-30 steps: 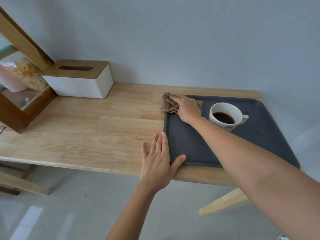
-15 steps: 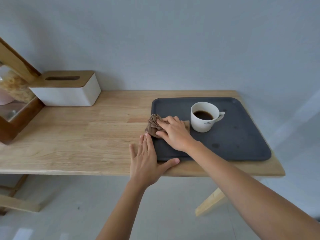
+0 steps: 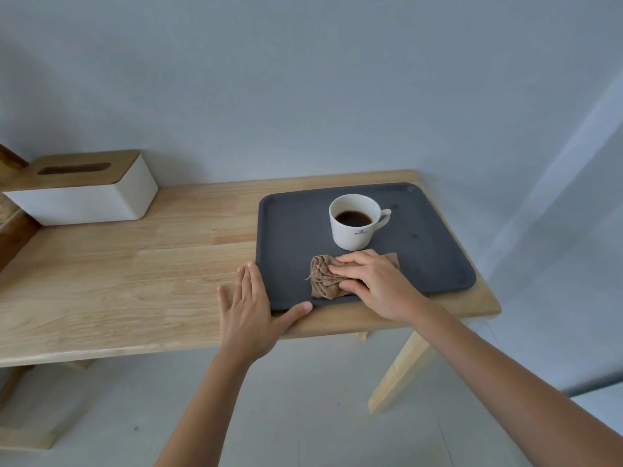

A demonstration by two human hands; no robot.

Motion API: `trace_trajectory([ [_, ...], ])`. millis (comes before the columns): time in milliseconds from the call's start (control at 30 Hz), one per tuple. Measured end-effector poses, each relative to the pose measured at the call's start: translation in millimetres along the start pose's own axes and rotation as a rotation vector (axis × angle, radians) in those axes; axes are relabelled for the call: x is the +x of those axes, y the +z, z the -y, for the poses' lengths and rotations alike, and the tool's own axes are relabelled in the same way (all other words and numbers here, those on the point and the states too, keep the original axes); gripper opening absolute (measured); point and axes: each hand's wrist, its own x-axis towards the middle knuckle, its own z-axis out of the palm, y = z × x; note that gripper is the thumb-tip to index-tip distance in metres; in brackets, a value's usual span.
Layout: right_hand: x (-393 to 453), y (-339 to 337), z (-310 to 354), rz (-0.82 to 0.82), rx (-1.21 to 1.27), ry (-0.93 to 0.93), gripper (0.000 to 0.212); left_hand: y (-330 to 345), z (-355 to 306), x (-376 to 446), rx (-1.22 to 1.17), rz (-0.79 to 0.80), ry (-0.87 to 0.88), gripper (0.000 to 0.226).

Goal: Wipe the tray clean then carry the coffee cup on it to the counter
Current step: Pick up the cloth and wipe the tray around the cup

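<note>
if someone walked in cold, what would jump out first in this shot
Most striking is the dark grey rectangular tray at the right end of the light wooden table, with a white ceramic cup of black coffee standing on it. In front of the cup, the right hand presses a crumpled brown cloth onto the tray, while the left hand lies flat, braced against the tray's near left corner.

- A dark grey tray is seen, speckled with darker spots.
- A white cup is filled with near-black coffee.
- A brown cloth is shown.
- A pale wood table is seen.
- A white tissue box is topped with light wood.
</note>
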Motion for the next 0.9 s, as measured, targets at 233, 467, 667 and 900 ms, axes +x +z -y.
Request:
trace_trajectory([
  [233,-33.0,-41.1,-51.0,-0.033,-0.059,0.124,0.038,-1.1,0.2,0.6,-0.015,0.012,-0.001,0.126],
  [467,-35.9,-43.5,-60.0,-0.112,-0.136,0.184,0.037,-3.6,-1.8,2.4,-0.044,0.064,-0.008,0.129],
  [667,-24.6,-23.3,-26.3,-0.057,-0.135,0.067,0.038,-8.0,-4.9,3.2,-0.023,0.118,-0.027,0.131],
  [900,-15.6,-17.0,-10.3,0.005,-0.084,-0.03,0.042,-14.4,-43.0,16.3,0.044,0.173,-0.184,0.151],
])
